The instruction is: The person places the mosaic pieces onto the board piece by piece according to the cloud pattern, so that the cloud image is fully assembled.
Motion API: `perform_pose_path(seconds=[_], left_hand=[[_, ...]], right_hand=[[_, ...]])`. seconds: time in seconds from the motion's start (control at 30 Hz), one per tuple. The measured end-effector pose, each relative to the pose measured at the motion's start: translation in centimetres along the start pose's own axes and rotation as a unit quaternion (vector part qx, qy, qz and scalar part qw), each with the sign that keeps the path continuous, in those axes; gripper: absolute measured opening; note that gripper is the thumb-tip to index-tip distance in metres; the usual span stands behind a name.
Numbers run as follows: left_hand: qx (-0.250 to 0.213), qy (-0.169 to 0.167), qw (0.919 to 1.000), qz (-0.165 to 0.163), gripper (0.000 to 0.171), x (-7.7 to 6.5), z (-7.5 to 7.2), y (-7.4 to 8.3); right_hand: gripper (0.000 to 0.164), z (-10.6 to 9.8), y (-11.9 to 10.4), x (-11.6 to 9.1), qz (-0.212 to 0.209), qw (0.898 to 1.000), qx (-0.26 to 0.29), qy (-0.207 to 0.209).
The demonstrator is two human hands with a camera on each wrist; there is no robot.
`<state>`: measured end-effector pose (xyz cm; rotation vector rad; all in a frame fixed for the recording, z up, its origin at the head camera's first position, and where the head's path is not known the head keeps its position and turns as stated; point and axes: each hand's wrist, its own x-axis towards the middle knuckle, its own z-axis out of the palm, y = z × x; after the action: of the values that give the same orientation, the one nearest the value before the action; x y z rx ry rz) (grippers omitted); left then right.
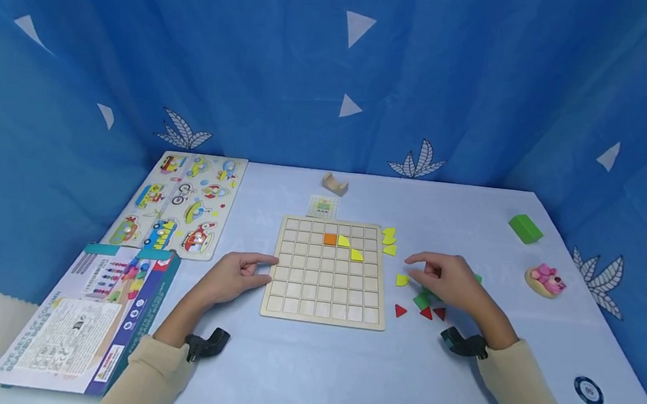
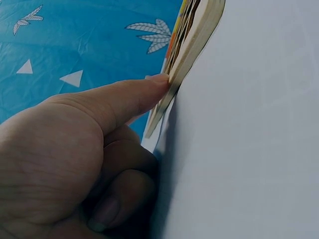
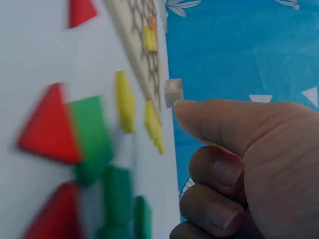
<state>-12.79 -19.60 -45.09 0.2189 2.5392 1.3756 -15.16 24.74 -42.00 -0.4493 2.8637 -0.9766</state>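
Gridded board (image 1: 324, 293) lies on the table (image 1: 296, 379), well in from its far edge. The left hand (image 1: 236, 276) touches the board's left edge, thumb and forefinger spread; the right hand (image 1: 448, 280), thumb and forefinger parted, hovers above green pieces (image 1: 422, 301) off the board's right edge.

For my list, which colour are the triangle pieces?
The triangle pieces are red, clearest in the head view.

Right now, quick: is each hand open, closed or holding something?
Left hand: open, touching the edge of the grid board.
Right hand: open, with nothing visible in it.
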Motion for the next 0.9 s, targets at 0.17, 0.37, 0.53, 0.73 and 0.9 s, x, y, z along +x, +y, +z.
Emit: perform_pose_path(seconds=[0.17,0.37,0.53,0.73,0.9], left_hand=[[-0.005,-0.002,1.0,0.001,0.035,0.0,-0.1,0.0],[0.001,-0.003,1.0,0.002,0.035,0.0,-0.2,0.1],[0.007,-0.002,0.9999,0.009,0.035,0.2,-0.2,0.2],[0.008,-0.003,1.0,0.003,0.035,0.2,-0.3,0.1],[0.006,-0.002,1.0,0.002,0.035,0.1,-0.2,-0.1]], right_hand=[[0.011,0.9,-0.5,-2.0,0.04,0.998,-0.028,0.028],[0.017,2.2,-1.4,-3.0,0.051,0.994,-0.059,0.079],[0.017,2.9,-1.2,-3.2,0.051,0.991,-0.07,0.098],[0.025,3.1,-1.2,-3.3,0.059,0.985,-0.105,0.123],[0.034,3.0,-1.7,-3.3,0.071,0.986,-0.106,0.107]])
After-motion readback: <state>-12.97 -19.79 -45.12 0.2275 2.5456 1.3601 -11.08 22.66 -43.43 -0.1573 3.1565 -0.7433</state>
